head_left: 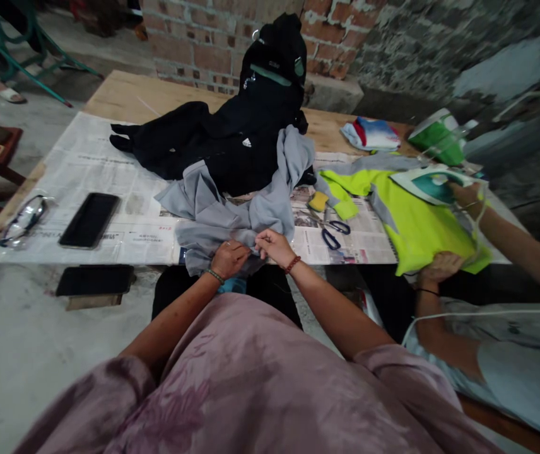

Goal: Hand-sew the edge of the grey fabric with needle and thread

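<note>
A grey garment lies bunched on the newspaper-covered table, its near edge hanging toward me. My left hand pinches that near edge, fingers closed on the cloth. My right hand grips the same edge right beside it, the two hands almost touching. A black jacket lies behind the grey garment. Whether something small is held between my fingers is too fine to tell.
Scissors and a yellow block lie right of my hands. A co-worker's hands press an iron on a neon-yellow garment. A phone, glasses and a second dark slab lie left.
</note>
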Motion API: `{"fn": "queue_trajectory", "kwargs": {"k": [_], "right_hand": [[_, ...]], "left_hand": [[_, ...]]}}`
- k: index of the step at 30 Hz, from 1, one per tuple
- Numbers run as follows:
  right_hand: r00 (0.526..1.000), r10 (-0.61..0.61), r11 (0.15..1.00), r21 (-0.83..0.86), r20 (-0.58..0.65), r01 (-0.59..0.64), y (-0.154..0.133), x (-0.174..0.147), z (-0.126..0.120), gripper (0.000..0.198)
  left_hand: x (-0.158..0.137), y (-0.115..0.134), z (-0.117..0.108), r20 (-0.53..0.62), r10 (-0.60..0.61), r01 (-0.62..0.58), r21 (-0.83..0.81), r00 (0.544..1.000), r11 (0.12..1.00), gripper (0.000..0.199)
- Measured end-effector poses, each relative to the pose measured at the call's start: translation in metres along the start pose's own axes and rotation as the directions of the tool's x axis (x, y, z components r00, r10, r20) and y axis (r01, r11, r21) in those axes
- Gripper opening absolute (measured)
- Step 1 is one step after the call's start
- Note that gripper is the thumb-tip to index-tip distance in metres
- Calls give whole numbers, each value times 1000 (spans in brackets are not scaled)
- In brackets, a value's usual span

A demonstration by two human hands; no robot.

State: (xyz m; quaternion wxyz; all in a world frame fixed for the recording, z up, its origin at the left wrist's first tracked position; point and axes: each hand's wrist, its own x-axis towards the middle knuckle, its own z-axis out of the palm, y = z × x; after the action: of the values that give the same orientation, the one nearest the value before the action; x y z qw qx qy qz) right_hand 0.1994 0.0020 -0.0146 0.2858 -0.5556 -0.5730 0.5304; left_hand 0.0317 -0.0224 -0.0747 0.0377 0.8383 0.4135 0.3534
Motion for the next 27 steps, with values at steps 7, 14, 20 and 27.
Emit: {"fn": "queue_trajectory", "kwargs": {"k": [7,14,20,27], "right_hand": [[993,95,957,-270,-69,-110,0,12,0,21],[998,-30,794,-608,-56,-10,1,23,5,23],[999,-32,799,-601,-15,16,5,23,6,25],[999,-36,822,-568,9,35,4,24,4,24]], "left_hand": [[-2,-3,3,17,5,-5,13,1000,1000,22],[-1,-2,2,59,-22,21,23,998,1000,24],[1,0,1,102,-58,56,24,993,998,23],[2,0,0,98,-92,93,-1,991,996,20]]}}
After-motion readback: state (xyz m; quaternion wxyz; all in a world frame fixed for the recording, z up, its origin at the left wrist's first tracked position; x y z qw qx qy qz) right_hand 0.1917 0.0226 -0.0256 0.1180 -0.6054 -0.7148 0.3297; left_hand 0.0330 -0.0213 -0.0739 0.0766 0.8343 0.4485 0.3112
